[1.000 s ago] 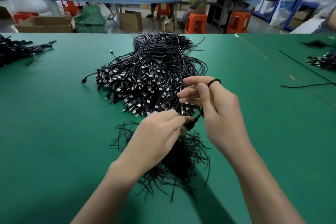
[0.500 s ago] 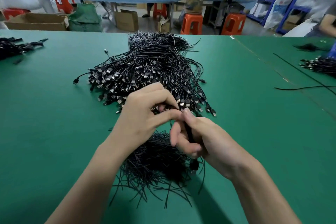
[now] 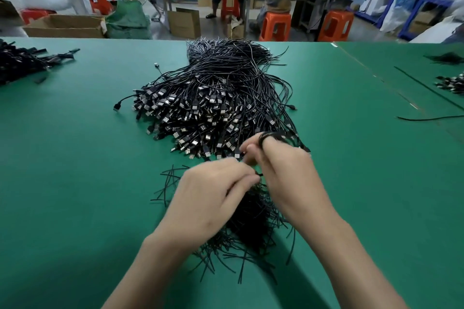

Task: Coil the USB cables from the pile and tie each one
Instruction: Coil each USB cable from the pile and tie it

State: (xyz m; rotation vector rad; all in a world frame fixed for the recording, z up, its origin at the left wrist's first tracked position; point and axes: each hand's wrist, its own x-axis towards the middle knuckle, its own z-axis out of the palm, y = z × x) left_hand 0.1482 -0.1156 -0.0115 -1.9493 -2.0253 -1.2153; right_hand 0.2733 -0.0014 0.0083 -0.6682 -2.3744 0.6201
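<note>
A big pile of black USB cables (image 3: 216,98) lies on the green table (image 3: 75,183), plugs fanned toward me. Just in front of it, my right hand (image 3: 283,175) holds a black cable (image 3: 272,136) looped round its raised fingers. My left hand (image 3: 213,195) meets it from the left and pinches a thin black end of that cable at the fingertips. Under both hands lies a heap of short black twist ties (image 3: 251,228), partly hidden by my wrists.
A heap of black cables (image 3: 22,63) lies at the table's far left, and smaller bunches (image 3: 452,83) at the far right with a loose cable (image 3: 426,118). Beyond the table edge are cardboard boxes (image 3: 65,25), orange stools (image 3: 276,26) and seated people.
My right hand rose toward the pile's near edge with the cable looped round its fingers again. My left hand dropped back toward me, fingertips still meeting the right hand.
</note>
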